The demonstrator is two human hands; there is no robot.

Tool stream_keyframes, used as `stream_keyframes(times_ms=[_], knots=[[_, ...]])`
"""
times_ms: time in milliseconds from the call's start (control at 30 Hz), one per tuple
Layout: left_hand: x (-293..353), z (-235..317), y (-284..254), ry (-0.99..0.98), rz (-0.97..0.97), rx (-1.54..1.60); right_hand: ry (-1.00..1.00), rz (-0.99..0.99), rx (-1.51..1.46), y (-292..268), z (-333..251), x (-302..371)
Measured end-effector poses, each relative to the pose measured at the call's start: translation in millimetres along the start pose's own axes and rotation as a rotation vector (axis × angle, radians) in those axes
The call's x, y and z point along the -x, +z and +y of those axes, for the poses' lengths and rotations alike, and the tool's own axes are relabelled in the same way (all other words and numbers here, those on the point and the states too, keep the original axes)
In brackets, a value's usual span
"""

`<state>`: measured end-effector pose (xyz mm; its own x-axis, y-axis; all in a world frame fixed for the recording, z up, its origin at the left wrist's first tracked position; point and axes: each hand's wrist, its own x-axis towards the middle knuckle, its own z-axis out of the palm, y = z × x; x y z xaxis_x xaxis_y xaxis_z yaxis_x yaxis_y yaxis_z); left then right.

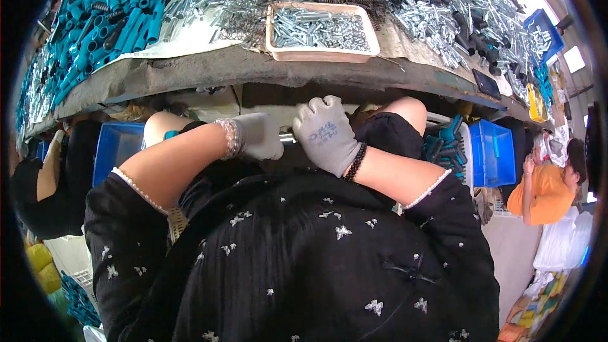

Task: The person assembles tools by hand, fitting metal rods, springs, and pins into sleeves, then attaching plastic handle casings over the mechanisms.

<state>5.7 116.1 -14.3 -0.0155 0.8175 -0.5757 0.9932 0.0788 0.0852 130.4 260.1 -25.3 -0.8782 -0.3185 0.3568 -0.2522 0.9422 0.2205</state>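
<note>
My two gloved hands meet in front of my tummy. My right hand point(326, 136) is curled up like a fist, with one end of a shiny silver rod point(288, 138) going into it. The rod's other end goes in at my left hand point(258, 136), at 9 o'clock from the right one. My left fingers are tucked out of sight, so I can't tell how tight they are.

I think the rod is hard, won't bend and isn't too heavy. It looks smooth, so it might slip. Wrapping fingers around both ends seems best.

A blue box point(494, 163) sits at 3 o'clock. Farther, at 12 o'clock, a tray point(326, 57) of metal bits rests on the surface point(215, 75). Teal parts point(130, 16) are heaped at 10 o'clock.
</note>
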Motion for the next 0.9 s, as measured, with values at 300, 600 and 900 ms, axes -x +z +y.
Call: stream_keyframes(times_ms=[300,600,900], knots=[[33.0,46.1,-18.5,-0.268,0.506,-0.026,0.416,-1.006,-1.849,7.3,24.2,12.3],[71.4,-2.9,-13.3,0.286,1.393,2.579,0.032,0.013,-0.698,-39.7,18.9,26.2],[-2.8,-66.3,161.4,0.165,0.519,2.925,0.864,-0.425,-1.215,14.7,49.9,29.7]])
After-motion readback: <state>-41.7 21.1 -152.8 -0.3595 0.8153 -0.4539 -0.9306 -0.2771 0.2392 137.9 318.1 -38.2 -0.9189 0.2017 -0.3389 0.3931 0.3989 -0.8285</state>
